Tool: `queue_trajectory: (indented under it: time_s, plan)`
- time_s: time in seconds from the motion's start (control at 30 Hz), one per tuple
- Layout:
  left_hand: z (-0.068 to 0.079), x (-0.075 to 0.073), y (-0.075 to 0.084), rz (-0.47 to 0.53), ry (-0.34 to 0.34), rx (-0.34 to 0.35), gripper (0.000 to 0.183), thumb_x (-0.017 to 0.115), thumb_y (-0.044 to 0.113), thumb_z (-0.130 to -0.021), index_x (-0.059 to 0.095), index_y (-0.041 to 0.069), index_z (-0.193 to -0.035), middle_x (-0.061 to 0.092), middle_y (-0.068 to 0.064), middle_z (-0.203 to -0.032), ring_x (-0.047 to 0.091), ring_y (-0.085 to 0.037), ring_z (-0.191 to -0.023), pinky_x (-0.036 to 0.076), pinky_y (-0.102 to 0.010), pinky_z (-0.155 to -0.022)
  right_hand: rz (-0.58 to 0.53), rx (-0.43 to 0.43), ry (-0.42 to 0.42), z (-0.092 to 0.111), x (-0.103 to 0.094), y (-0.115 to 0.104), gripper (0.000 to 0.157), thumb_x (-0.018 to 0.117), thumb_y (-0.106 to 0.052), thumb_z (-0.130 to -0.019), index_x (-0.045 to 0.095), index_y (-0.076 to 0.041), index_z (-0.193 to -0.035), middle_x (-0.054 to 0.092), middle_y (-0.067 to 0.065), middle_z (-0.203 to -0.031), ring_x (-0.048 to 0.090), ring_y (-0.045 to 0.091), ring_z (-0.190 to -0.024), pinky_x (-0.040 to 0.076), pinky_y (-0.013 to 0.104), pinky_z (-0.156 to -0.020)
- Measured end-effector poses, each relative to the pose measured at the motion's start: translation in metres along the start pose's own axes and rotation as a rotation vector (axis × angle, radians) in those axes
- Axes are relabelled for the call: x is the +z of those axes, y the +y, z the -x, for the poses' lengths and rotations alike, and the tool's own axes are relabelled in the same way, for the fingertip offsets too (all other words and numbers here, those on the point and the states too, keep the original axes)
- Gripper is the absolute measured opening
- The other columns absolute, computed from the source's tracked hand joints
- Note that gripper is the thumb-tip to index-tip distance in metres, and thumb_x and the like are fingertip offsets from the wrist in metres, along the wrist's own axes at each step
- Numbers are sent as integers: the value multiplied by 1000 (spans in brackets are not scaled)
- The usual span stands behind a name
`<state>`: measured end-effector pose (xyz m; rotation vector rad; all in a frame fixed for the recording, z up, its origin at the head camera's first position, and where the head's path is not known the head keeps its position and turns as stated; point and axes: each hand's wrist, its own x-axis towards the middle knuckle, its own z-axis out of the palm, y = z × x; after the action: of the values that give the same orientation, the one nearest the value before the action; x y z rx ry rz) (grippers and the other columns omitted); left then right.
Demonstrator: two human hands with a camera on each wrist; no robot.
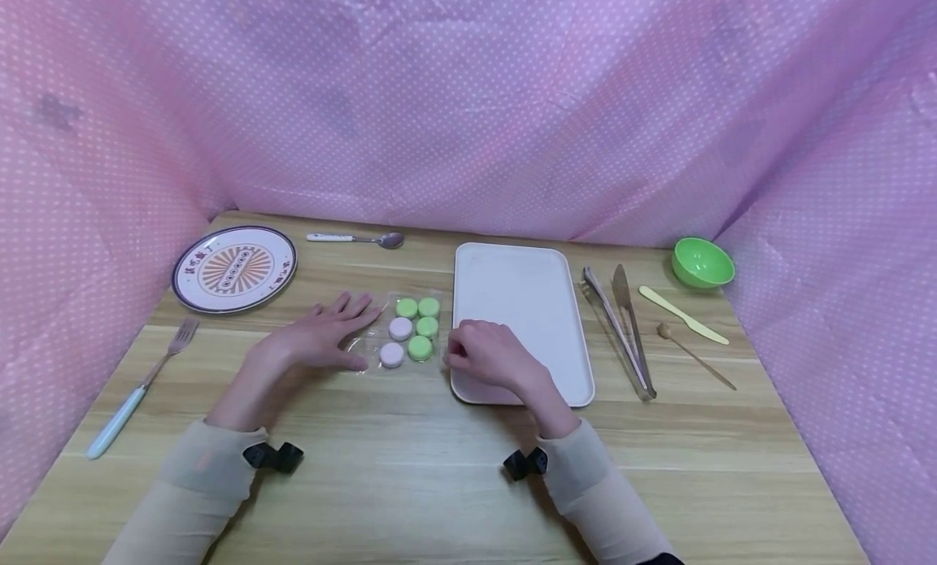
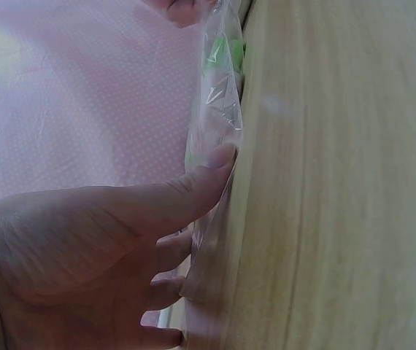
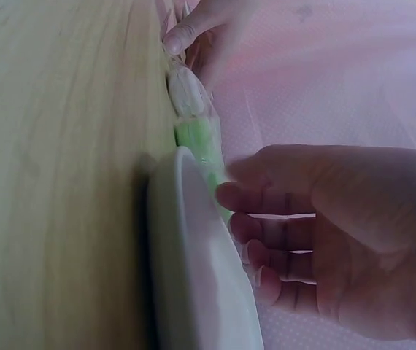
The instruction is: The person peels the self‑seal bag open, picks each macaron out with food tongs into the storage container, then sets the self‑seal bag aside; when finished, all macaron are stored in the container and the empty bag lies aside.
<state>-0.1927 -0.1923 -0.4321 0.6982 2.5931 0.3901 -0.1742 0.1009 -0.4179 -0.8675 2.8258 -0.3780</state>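
A clear plastic bag (image 1: 376,343) lies on the table with several round, flat green pieces (image 1: 420,348) and two pale lilac ones (image 1: 391,354) inside it. My left hand (image 1: 322,337) rests over the bag's left end, fingers spread and thumb pressing the film, as the left wrist view also shows. With bent fingers, my right hand (image 1: 486,354) pinches the film at the bag's right edge, above the near left side of a white tray (image 1: 523,284). In the right wrist view, its thumb and index fingertips (image 3: 230,197) come together beside the green pieces.
At the back left are a patterned plate (image 1: 278,284) and a spoon (image 1: 391,241), with a fork (image 1: 120,419) nearer me. Right of the tray lie metal tongs (image 1: 618,329), a metal knife (image 1: 623,284), a yellow spreader (image 1: 684,315), a wooden stick (image 1: 699,360) and a green bowl (image 1: 703,262).
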Motion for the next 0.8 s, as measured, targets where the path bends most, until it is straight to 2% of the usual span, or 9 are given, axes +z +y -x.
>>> queue_trajectory:
  time_s: [0.13,0.37,0.53,0.8]
  plan:
    - [-1,0,0,-5,0,0,89,61,57,-82,16,23,-151,1,-8,-160,-3,-43,-145,3,-65,-112,-46,25,37,-7,1,-2,17,62,-41,-86,61,-28,-74,57,-13,-73,53,5,-66,42,24,-55]
    - [-1,0,1,-8,-6,2,90,62,56,-81,16,22,-151,0,-9,-160,-4,-43,-144,3,-66,-111,-45,52,86,-17,5,-5,16,56,-27,-89,60,-26,-73,55,-10,-72,51,8,-65,40,24,-53]
    - [-1,0,1,-11,-2,-6,90,62,57,-81,16,23,-151,0,-8,-160,-4,-42,-145,3,-66,-111,-60,58,91,-18,6,-2,17,55,-26,-89,59,-26,-72,55,-9,-71,51,8,-64,40,25,-53]
    - [0,-1,0,-7,-6,-2,90,62,57,-81,16,22,-151,0,-9,-160,-4,-43,-144,3,-66,-111,-22,77,106,-15,5,3,16,54,-23,-86,57,-26,-71,55,-9,-71,51,8,-64,39,24,-53]
